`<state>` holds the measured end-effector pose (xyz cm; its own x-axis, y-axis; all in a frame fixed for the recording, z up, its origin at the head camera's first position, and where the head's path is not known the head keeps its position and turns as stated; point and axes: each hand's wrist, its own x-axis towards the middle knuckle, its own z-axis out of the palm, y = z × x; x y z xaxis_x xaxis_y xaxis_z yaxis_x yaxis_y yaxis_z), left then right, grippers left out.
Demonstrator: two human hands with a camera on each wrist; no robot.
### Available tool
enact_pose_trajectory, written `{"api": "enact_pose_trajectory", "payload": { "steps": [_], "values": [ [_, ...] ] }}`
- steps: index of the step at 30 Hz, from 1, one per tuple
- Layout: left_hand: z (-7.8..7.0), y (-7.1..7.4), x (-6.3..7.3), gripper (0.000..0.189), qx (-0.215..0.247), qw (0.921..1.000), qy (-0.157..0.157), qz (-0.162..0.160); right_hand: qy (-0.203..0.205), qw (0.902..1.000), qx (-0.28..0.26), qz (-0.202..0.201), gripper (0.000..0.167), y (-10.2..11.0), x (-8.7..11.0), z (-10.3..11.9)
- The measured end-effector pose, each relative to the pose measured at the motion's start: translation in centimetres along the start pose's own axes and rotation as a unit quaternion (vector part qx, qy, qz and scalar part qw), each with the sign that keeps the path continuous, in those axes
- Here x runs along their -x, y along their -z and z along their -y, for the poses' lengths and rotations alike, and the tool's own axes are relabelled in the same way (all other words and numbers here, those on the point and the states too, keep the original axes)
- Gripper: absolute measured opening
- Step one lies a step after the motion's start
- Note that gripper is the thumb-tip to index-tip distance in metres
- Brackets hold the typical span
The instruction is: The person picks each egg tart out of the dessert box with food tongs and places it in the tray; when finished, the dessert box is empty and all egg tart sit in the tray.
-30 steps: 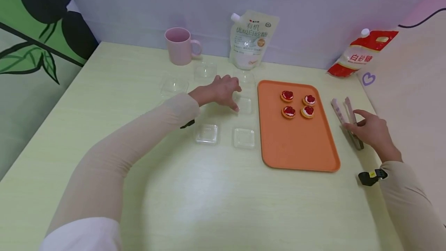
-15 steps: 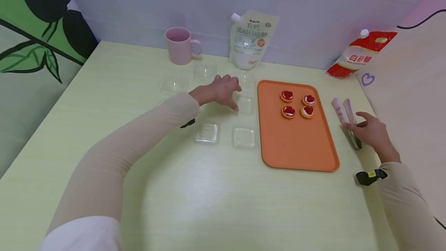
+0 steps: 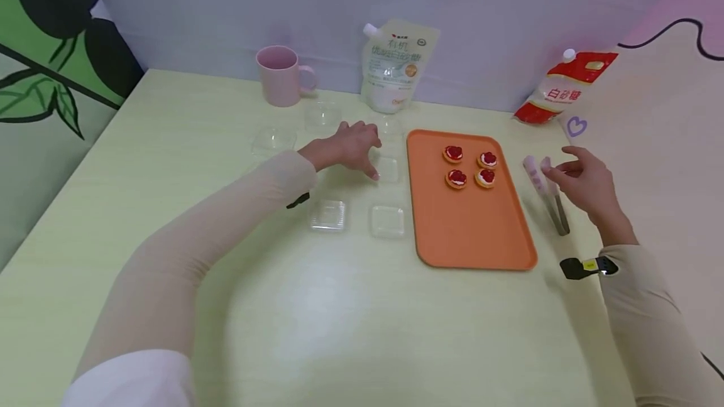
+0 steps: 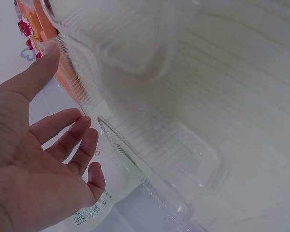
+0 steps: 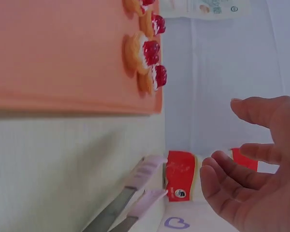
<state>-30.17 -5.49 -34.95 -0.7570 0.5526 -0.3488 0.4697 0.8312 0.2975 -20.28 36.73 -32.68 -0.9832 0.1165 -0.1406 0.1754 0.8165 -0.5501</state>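
Observation:
My left hand [image 3: 352,146] is stretched over the clear plastic boxes, nearest to a small square one [image 3: 388,169] beside the tray. In the left wrist view its thumb lies along the ridged edge of a clear box [image 4: 77,77], and whether they touch I cannot tell. The other fingers are loosely bent around nothing. Over the right side of the table hovers my right hand [image 3: 589,184], fingers relaxed and holding nothing. A pair of tongs [image 5: 146,170] with pale pink tips lies below it, apart from the fingers in the right wrist view.
Several small red-topped tarts [image 3: 455,179] sit on an orange tray [image 3: 475,237]. More clear boxes [image 3: 328,215] stand left of it. A pink mug [image 3: 278,77], a pale sugar pouch [image 3: 396,71] and a red sugar bag [image 3: 557,93] line the back edge.
My right hand has moved away from the tongs' middle, up and farther back, leaving them on the table. The left hand stays in place. The head view has shifted slightly.

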Motion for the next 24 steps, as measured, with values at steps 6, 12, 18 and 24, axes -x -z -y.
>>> {"api": "enact_pose_trajectory", "payload": {
  "steps": [6,12,18,24],
  "values": [
    [0.1,-0.1,-0.3,0.078,-0.010,0.9999,-0.008,0.006,0.017,0.9995,-0.025,0.006,0.079,-0.7,-0.2,2.8],
    [0.2,-0.1,0.1,0.081,-0.030,0.9996,-0.003,0.000,0.050,0.9981,-0.035,0.009,0.076,-1.4,-0.5,5.2],
    [0.5,0.5,0.8,0.084,-0.017,0.9998,-0.013,-0.002,0.084,0.9963,-0.015,0.005,0.070,-1.5,-1.0,6.8],
    [2.2,3.1,2.5,0.065,0.070,0.9905,-0.028,-0.115,0.110,0.9938,-0.014,-0.002,0.066,-2.0,-2.3,8.8]
  ]
}}
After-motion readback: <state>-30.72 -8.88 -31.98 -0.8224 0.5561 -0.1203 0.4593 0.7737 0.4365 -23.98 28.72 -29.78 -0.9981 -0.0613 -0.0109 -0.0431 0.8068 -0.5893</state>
